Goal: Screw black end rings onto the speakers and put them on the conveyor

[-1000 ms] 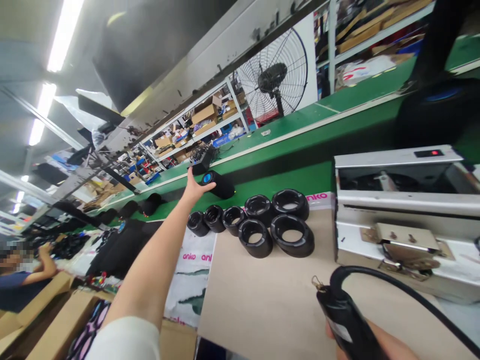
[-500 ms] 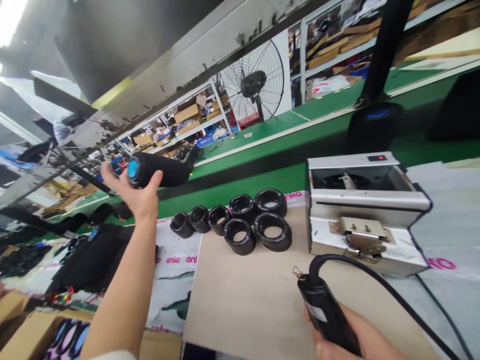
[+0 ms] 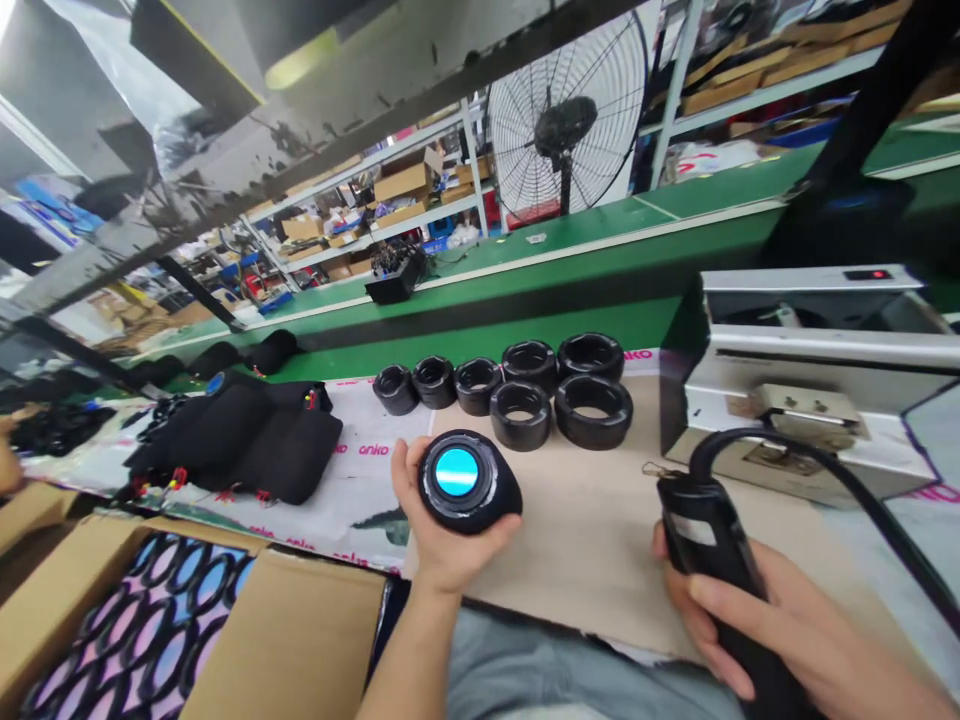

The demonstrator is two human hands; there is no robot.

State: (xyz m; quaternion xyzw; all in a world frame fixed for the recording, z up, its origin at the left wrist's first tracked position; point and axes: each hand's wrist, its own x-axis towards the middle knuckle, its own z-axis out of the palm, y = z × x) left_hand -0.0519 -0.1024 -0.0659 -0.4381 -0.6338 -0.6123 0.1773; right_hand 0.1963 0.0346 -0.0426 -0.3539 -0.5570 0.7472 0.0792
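Note:
My left hand (image 3: pixel 442 550) is wrapped around a black cylindrical speaker (image 3: pixel 506 490), its shiny blue round end facing up toward me. In my right hand (image 3: pixel 787 620) is a black corded electric screwdriver (image 3: pixel 705 540), with its cable and a small wire loop at the upper end; its tip is out of view. Beyond the speaker stand several black rings (image 3: pixel 523 415) in two rows, partly on a brown cardboard sheet (image 3: pixel 585 530). Behind the screwdriver sits a metal box device (image 3: pixel 817 345) with a red-lit switch.
More black fabric-covered cylinders (image 3: pixel 247 440) lie at left with coloured wire ends. An open carton (image 3: pixel 75 540) at lower left holds several ringed discs. A green ledge (image 3: pixel 480 330) runs behind the bench, with a large fan (image 3: pixel 566 125) and shelves beyond.
My left hand has brought the speaker from the upper left down and in, over the cardboard edge, turning its blue end up. The right hand still holds the screwdriver; the view has shifted left.

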